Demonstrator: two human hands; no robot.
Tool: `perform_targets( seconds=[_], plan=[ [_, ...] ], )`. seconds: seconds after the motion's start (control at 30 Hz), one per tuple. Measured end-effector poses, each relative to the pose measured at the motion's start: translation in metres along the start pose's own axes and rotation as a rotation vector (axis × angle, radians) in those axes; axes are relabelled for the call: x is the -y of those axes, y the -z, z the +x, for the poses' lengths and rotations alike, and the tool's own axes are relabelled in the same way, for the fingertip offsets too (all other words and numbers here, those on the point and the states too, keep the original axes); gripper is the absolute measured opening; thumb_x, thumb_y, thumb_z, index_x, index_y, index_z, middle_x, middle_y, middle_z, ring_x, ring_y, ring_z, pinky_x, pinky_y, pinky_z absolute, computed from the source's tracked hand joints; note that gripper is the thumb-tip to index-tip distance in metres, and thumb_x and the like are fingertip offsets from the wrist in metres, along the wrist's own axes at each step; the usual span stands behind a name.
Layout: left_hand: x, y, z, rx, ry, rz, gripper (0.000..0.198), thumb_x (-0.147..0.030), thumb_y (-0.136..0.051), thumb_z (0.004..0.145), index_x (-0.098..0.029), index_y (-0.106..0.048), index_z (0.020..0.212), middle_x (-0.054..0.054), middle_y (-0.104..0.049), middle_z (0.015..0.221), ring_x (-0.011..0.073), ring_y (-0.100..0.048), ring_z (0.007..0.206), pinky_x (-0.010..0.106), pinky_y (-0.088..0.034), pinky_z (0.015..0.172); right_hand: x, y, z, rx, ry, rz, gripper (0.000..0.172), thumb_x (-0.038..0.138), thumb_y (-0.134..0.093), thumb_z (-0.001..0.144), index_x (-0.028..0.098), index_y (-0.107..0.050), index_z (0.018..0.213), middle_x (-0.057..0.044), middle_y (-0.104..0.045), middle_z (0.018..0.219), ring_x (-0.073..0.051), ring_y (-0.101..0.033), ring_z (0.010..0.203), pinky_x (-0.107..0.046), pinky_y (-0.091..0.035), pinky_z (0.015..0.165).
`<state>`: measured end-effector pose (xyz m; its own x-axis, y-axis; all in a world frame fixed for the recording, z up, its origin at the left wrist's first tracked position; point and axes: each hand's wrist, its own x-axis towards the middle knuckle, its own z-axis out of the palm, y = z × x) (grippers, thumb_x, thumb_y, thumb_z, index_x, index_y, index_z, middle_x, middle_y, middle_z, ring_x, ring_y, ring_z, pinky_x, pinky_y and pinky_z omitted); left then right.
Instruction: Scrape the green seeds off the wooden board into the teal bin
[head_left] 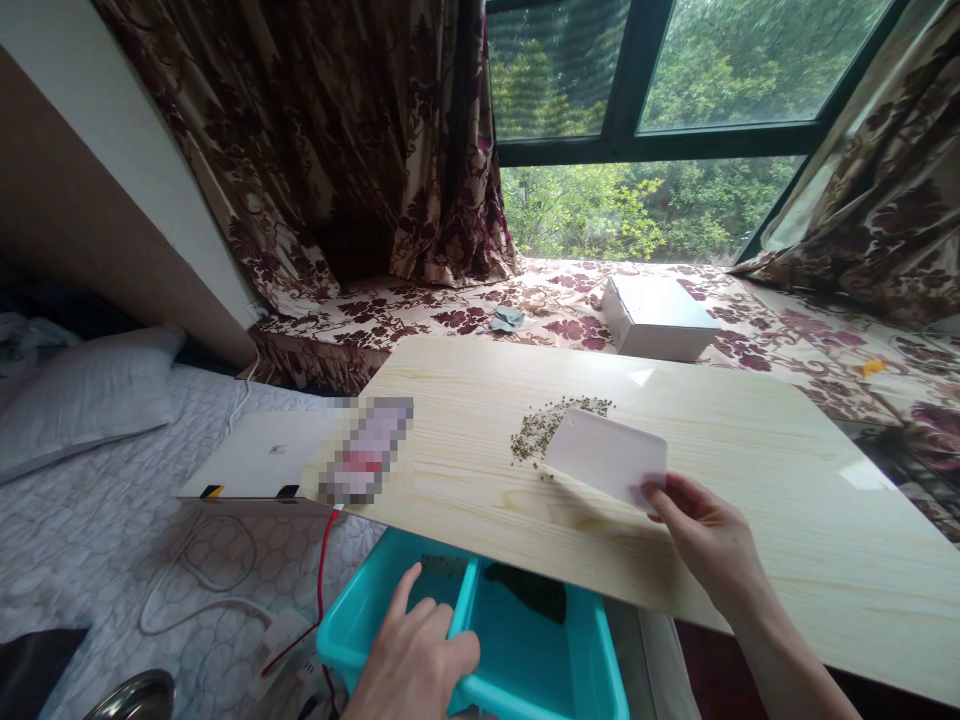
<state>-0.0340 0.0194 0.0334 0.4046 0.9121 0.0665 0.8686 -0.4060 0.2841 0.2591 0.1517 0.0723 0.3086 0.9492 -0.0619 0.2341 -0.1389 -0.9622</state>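
My right hand (709, 530) pinches the near right corner of a white flat plastic scraper (607, 452), its fingers closed. The scraper is tilted over the wooden tabletop, with its far left edge by a scattered patch of small greenish-brown and pale seeds (531, 432). Below the table's near edge is a turquoise two-compartment basin (544, 660). My left hand (424, 640) is closed over its middle divider, index finger reaching into the left compartment. Some pale and dark bits lie in that compartment, and a dark mass (529, 590) lies in the right one.
A blurred-out, phone-shaped object (367, 450) with a red cable lies at the left of the light wooden tabletop (465, 390). Beside it on the bed is a white flat box (262, 455). Another white box (660, 318) stands on the window seat behind.
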Motion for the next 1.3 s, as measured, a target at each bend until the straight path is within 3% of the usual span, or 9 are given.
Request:
perform_targets(
  seconds=[0.23,0.4,0.57,0.8,0.97,1.1,1.3],
  plan=[
    [0.002,-0.001,0.000,-0.021,-0.009,-0.007,0.036,-0.054,-0.078,0.061,-0.025,-0.058,0.065,-0.007,-0.046,0.061,0.0146,-0.050,0.061,0.054,-0.030,0.103,-0.006,0.002,-0.002,0.081,0.054,-0.023,0.025,0.039,-0.070,0.062,0.019,-0.072,0.077,-0.007,-0.076,0.078,-0.024,-0.070,0.073,-0.030,-0.055,0.061],
    [0.001,-0.002,0.000,-0.032,-0.017,0.005,0.038,-0.056,-0.079,0.059,-0.024,-0.058,0.065,-0.007,-0.047,0.061,0.0145,-0.049,0.061,0.055,-0.030,0.103,-0.004,-0.004,0.000,0.039,0.049,0.021,0.028,0.039,-0.071,0.061,0.018,-0.072,0.081,-0.007,-0.076,0.079,-0.023,-0.070,0.073,-0.031,-0.056,0.064],
    [0.003,-0.003,-0.001,-0.031,-0.027,0.013,0.037,-0.057,-0.076,0.063,-0.025,-0.058,0.066,-0.007,-0.047,0.061,0.0145,-0.050,0.061,0.053,-0.030,0.103,-0.006,-0.010,0.005,0.088,0.092,-0.002,0.026,0.038,-0.068,0.066,0.018,-0.072,0.082,-0.007,-0.076,0.082,-0.023,-0.070,0.077,-0.031,-0.056,0.065],
    [0.002,0.001,-0.001,0.000,-0.027,-0.001,0.033,-0.052,-0.075,0.065,-0.025,-0.057,0.066,-0.007,-0.046,0.062,0.0141,-0.050,0.062,0.053,-0.028,0.105,-0.001,0.001,0.001,0.135,0.094,-0.004,0.026,0.041,-0.071,0.062,0.019,-0.071,0.077,-0.007,-0.076,0.076,-0.024,-0.071,0.074,-0.030,-0.057,0.061],
    [0.001,-0.002,0.000,0.006,-0.034,0.080,0.022,-0.033,-0.072,0.071,-0.023,-0.053,0.066,-0.006,-0.047,0.064,0.0138,-0.050,0.064,0.053,-0.025,0.107,-0.006,0.012,-0.003,0.043,0.053,0.004,0.026,0.040,-0.074,0.058,0.021,-0.072,0.075,-0.006,-0.076,0.074,-0.023,-0.071,0.068,-0.030,-0.057,0.059],
    [0.006,-0.011,-0.001,-0.063,-0.090,0.161,0.016,-0.011,-0.060,0.073,-0.025,-0.053,0.067,-0.007,-0.043,0.059,0.0131,-0.046,0.058,0.050,-0.026,0.107,-0.010,0.010,-0.007,0.071,0.055,-0.009,0.025,0.041,-0.073,0.057,0.022,-0.072,0.072,-0.006,-0.077,0.074,-0.026,-0.071,0.072,-0.031,-0.058,0.060],
    [0.009,-0.021,-0.002,-0.157,-0.122,0.221,0.021,-0.006,-0.053,0.074,-0.025,-0.051,0.065,-0.006,-0.041,0.056,0.0135,-0.043,0.053,0.051,-0.028,0.106,-0.005,-0.003,-0.003,0.027,0.023,0.024,0.029,0.040,-0.071,0.058,0.020,-0.073,0.079,-0.007,-0.077,0.082,-0.025,-0.071,0.076,-0.031,-0.058,0.065]
  ],
)
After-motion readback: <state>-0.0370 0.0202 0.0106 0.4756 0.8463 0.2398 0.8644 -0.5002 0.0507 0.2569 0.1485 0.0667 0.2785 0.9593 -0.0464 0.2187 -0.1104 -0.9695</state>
